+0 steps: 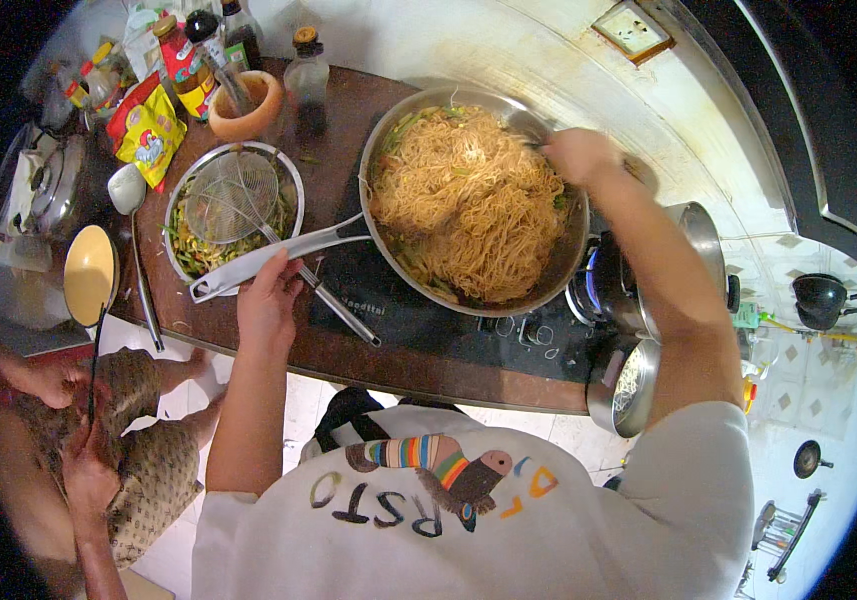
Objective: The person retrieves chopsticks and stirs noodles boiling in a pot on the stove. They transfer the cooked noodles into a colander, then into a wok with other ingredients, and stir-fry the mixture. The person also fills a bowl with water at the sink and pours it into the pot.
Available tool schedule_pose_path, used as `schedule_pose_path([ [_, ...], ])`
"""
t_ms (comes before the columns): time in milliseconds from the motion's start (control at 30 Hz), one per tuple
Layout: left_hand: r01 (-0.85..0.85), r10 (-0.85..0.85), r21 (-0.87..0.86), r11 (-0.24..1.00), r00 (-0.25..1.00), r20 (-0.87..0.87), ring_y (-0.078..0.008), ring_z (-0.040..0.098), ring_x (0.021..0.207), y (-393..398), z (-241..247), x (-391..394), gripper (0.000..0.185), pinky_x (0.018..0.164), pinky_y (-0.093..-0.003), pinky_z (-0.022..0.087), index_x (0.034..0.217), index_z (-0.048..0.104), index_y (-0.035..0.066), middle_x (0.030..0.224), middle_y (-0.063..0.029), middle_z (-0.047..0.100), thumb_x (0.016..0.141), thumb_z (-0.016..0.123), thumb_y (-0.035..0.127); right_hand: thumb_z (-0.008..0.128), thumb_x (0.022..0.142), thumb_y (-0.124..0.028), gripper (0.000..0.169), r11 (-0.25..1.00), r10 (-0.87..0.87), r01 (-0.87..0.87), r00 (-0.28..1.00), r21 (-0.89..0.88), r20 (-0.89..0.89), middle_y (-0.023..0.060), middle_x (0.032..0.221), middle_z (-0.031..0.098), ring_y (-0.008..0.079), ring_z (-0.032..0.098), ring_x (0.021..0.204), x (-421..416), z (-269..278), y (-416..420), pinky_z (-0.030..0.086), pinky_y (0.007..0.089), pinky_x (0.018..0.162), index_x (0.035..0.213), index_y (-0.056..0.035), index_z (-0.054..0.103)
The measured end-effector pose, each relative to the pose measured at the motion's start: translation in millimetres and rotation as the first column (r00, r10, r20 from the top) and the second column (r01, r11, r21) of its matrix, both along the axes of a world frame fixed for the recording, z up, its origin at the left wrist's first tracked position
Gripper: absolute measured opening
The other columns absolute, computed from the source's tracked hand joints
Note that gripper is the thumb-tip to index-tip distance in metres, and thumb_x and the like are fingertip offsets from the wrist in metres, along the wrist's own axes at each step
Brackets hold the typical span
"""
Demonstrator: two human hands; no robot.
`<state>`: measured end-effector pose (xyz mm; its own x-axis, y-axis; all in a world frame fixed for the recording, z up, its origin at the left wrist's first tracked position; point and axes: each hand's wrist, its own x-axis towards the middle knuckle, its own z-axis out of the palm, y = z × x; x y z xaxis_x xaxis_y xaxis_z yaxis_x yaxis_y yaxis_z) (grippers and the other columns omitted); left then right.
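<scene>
My left hand [269, 300] is closed around the metal handle [271, 259] of a large frying pan [370, 225]. Brown thin noodles [473, 210], mixed with some green vegetable pieces, fill much of the pan. At the pan's far right rim, my right hand [582, 157] is blurred and grips a utensil, mostly hidden by the hand and the noodles. Left of the pan, a metal bowl [298, 176] holds cooked vegetables [188, 251]. A wire skimmer [233, 195] lies across that bowl, its handle passing beneath the pan's handle.
A blue flame [591, 281] burns right of the pan, beside a steel pot [702, 240]. Another metal pan [599, 390] sits at the counter's front edge. Bottles [307, 82], a mortar [248, 112] and a ladle [136, 255] stand or lie left. Another person's hands [87, 457] hold a spoon [91, 277].
</scene>
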<state>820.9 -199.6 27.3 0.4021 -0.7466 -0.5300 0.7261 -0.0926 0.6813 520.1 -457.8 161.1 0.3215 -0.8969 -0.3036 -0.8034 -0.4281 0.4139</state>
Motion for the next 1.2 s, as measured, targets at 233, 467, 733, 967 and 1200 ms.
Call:
schedule_pose_path([
  [233, -0.010, 0.010, 0.018, 1.000, 1.000, 0.017, -0.0179, 0.052, 0.085, 3, 3, 0, 0.024, 0.075, -0.0316, 0.036, 0.095, 0.051, 0.008, 0.091, -0.0026, 0.055, 0.078, 0.056, 0.024, 0.044, 0.082, -0.035, 0.030, 0.937, 0.301, -0.311, 0.950, 0.156, 0.088, 0.0123, 0.066, 0.057, 0.0328, 0.055, 0.065, 31, 31, 49, 0.044, 0.0423, 0.060, 0.077, -0.0087, 0.057],
  [467, -0.052, 0.052, -0.009, 0.999, 0.998, -0.023, -0.0129, 0.054, 0.078, 0, 3, -2, 0.021, 0.066, -0.0267, 0.038, 0.091, 0.053, 0.010, 0.085, -0.0006, 0.058, 0.074, 0.062, 0.017, 0.051, 0.071, -0.016, 0.011, 0.707, 0.664, -0.591, 0.743, 0.388, -0.077, 0.0090, 0.063, 0.059, 0.0252, 0.060, 0.065, 33, 25, 113, 0.047, 0.0376, 0.053, 0.070, -0.0088, 0.059],
  [733, -0.080, 0.080, -0.010, 0.997, 0.997, 0.002, -0.0122, 0.054, 0.077, 0, 13, -4, 0.021, 0.066, -0.0270, 0.037, 0.090, 0.054, 0.010, 0.085, -0.0009, 0.058, 0.072, 0.063, 0.016, 0.046, 0.071, -0.012, 0.020, 0.953, 0.297, -0.295, 0.955, 0.074, -0.018, 0.0127, 0.076, 0.062, 0.0262, 0.061, 0.071, 53, 0, 86, 0.049, 0.0373, 0.059, 0.073, -0.0066, 0.065],
  [967, -0.091, 0.091, 0.032, 0.995, 0.996, 0.016, -0.0127, 0.054, 0.077, 1, 13, -3, 0.020, 0.065, -0.0271, 0.037, 0.090, 0.054, 0.009, 0.085, -0.0007, 0.058, 0.073, 0.062, 0.014, 0.047, 0.076, -0.022, 0.022, 0.968, 0.239, -0.241, 0.970, 0.066, 0.031, 0.0128, 0.077, 0.061, 0.0271, 0.060, 0.072, 41, 21, 84, 0.048, 0.0399, 0.063, 0.076, -0.0071, 0.063],
  [1200, -0.040, 0.040, -0.007, 0.999, 0.999, 0.023, -0.0179, 0.053, 0.083, -2, 13, -7, 0.020, 0.068, -0.0290, 0.039, 0.095, 0.050, 0.008, 0.091, -0.0034, 0.055, 0.078, 0.057, 0.017, 0.050, 0.075, -0.032, 0.030, 0.995, 0.004, -0.003, 1.000, -0.098, 0.009, 0.0144, 0.082, 0.061, 0.0290, 0.059, 0.078, -25, 42, 18, 0.047, 0.0395, 0.068, 0.079, -0.0052, 0.063],
])
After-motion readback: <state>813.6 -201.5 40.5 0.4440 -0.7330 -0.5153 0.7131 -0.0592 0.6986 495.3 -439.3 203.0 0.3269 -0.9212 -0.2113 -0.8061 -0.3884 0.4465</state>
